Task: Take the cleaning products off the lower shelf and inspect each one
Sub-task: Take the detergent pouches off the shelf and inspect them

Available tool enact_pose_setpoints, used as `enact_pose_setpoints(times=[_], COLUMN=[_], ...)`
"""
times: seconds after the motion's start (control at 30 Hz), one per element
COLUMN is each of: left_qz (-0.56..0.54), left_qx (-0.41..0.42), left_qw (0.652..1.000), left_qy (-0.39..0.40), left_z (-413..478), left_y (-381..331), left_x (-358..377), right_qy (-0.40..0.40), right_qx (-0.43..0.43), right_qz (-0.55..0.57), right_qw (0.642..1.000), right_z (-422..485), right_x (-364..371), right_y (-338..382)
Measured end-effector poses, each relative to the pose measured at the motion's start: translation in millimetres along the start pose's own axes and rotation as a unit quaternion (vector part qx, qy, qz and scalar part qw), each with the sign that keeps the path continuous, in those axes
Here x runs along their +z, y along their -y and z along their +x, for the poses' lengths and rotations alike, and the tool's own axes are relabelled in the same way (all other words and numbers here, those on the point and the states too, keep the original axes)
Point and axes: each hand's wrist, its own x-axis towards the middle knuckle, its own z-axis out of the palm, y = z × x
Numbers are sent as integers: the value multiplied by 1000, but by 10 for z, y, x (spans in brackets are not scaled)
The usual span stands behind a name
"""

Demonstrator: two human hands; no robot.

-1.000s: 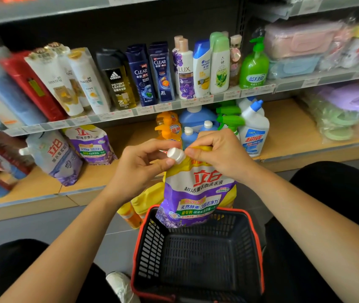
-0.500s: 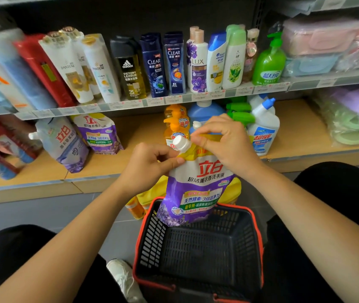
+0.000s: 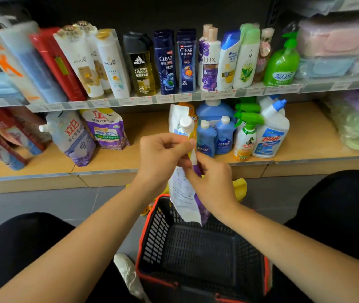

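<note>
A purple and white detergent refill pouch with a white screw cap hangs edge-on above the basket, its printed back showing. My left hand grips its upper edge just below the cap. My right hand pinches the pouch's side lower down. On the lower shelf lie two more pouches at the left. Blue detergent bottles, a green spray bottle and a white toilet cleaner bottle stand behind my hands.
A black basket with a red rim sits on the grey floor between my knees. Yellow packs lie behind it. The upper shelf carries shampoo bottles and tubes. Bagged plastic wares fill the right.
The pouch has been turned from front-facing to edge-on, back label showing. My right hand moved from the top edge down to the side; my left hand shifted off the cap to the upper edge.
</note>
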Motion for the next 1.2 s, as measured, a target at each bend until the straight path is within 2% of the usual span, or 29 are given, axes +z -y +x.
enact_pose_setpoints(times=[0.07, 0.13, 0.17, 0.23, 0.27, 0.3, 0.37, 0.4, 0.53, 0.57, 0.67, 0.77, 1.03, 1.2], left_qz=[12, 82, 146, 296, 353, 380, 352, 329, 270, 272, 302, 319, 313, 296], left_qx=[7, 72, 122, 209, 232, 224, 154, 132, 145, 150, 172, 196, 186, 181], left_qw=[999, 993, 981, 932, 906, 897, 916, 925, 942, 939, 918, 905, 912, 920], left_qy=[31, 42, 24, -23, -12, 26, 119, 139, 140, 150, 189, 202, 189, 183], left_z=[21, 67, 110, 211, 255, 284, 284, 269, 148, 110, 3, -38, -4, -6], left_y=[-14, -43, -61, -105, -136, -167, -226, -243, -261, -255, -213, -177, -188, -184], left_x=[0, -75, -146, -333, -423, -501, -586, -604, -579, -545, -407, -363, -452, -469], right_qy=[-21, -10, 6, 43, 60, 78, 115, 136, 241, 243, 165, 185, 264, 251], right_qx=[3, 28, 38, 45, 48, 55, 80, 92, 107, 87, -7, -57, -61, -27], right_qz=[7, 35, 45, 62, 69, 79, 104, 111, 150, 160, 111, 47, 58, 110], right_qw=[1000, 999, 998, 996, 995, 992, 985, 980, 953, 953, 980, 980, 961, 961], right_z=[46, 132, 166, 209, 223, 237, 272, 288, 366, 397, 502, 529, 606, 600], right_x=[-42, -136, -177, -234, -254, -273, -322, -355, -546, -588, -679, -733, -822, -766], right_y=[-44, -104, -134, -172, -184, -186, -193, -194, -113, -66, 77, 125, 105, 101])
